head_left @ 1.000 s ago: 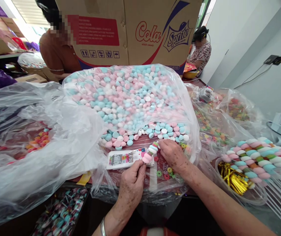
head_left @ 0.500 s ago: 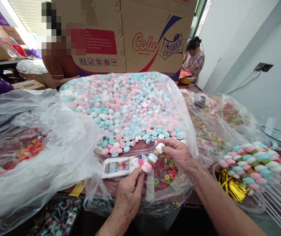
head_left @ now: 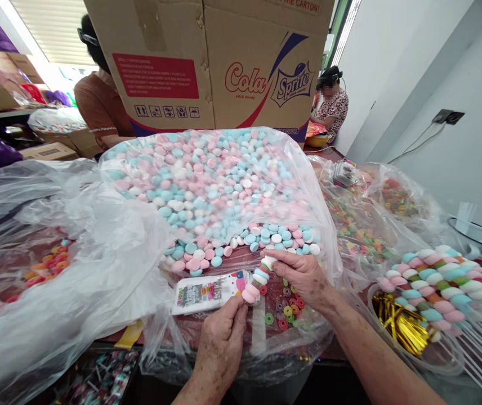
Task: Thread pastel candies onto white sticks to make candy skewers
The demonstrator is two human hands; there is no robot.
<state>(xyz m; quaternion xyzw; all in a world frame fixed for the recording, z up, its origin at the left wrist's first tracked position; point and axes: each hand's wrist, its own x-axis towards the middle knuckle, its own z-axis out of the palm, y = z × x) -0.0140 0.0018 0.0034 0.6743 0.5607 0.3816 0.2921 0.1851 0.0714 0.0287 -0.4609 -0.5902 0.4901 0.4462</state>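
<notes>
A marshmallow skewer [head_left: 260, 276], stacked in pink, blue, white and green, slants up to the right between my hands. My left hand [head_left: 223, 334] is closed around its lower end, just under the pink pieces. With thumb and fingers, my right hand [head_left: 302, 277] pinches a white marshmallow [head_left: 268, 262] at the upper end, touching the stack. The stick itself is hidden by the candy and my fingers. Behind my left hand lies a stack of printed bags [head_left: 201, 295]. Colourful gummy rings [head_left: 285, 312] are scattered on the table below my right hand.
A large clear bag of pink, blue and white marshmallows [head_left: 207, 185] spills toward me. Finished-looking skewers [head_left: 439, 278] rest over a tub of gold twist ties [head_left: 397, 323] at right. Crumpled plastic [head_left: 110, 247] covers the left side. A big carton [head_left: 241, 45] stands behind; two people sit beyond.
My right hand brought a white marshmallow to the skewer's upper end, and it has moved down against the stack. My left hand keeps its grip. The view has shifted slightly.
</notes>
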